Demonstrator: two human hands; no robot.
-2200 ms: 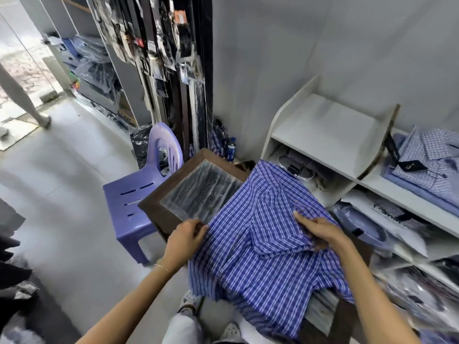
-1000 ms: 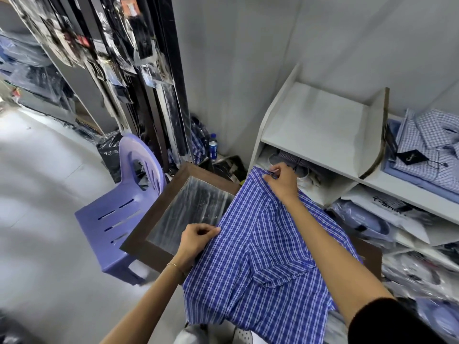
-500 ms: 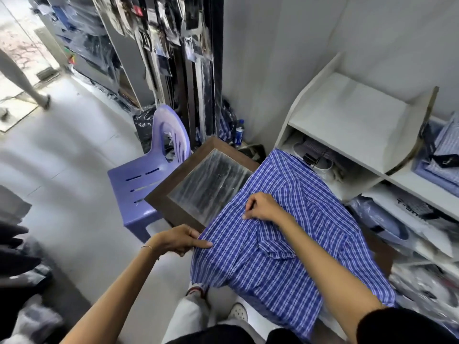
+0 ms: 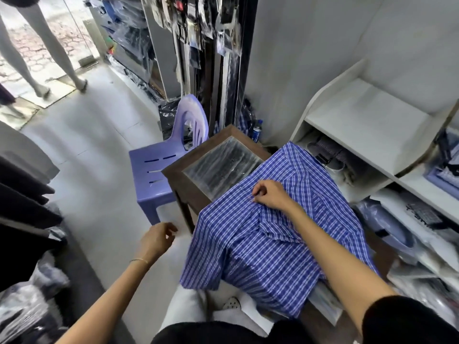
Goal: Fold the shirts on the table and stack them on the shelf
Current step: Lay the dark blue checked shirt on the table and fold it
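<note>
Left hand (image 4: 156, 240) hangs in the air over the floor, off the table edge, fingers loosely curled, holding nothing. Thin bracelet (image 4: 139, 260) on that wrist. It touches no cloth; the shirt's near-left edge is just to its right, apart from it.

Above and a little right of the left hand: purple plastic chair (image 4: 159, 167), standing against the table's left side.

Table (image 4: 185, 180) is dark wood with a glass inset (image 4: 221, 166) at its far-left corner. That corner is bare; it sits up and left of the right hand.

Blue checked shirt (image 4: 268, 247) lies spread over the rest of the table, draped over the near edge toward the person's legs. It runs from just right of the left hand to well past the right forearm, with its far end near the shelf.

Right hand (image 4: 272, 194) rests on the shirt's upper middle, fingers curled, fingertips down on the fabric. Whether it's pinching cloth or only pressing: can't tell. A folded flap (image 4: 278, 230) of the shirt sits just below the hand, against the forearm.

Right of the right hand: white shelf (image 4: 367, 120), top level bare. Lower levels hold bagged clothes (image 4: 387, 224), down and to the right of the hand. Small bottle (image 4: 256, 131) stands on the floor between table and shelf, above the hand.
</note>
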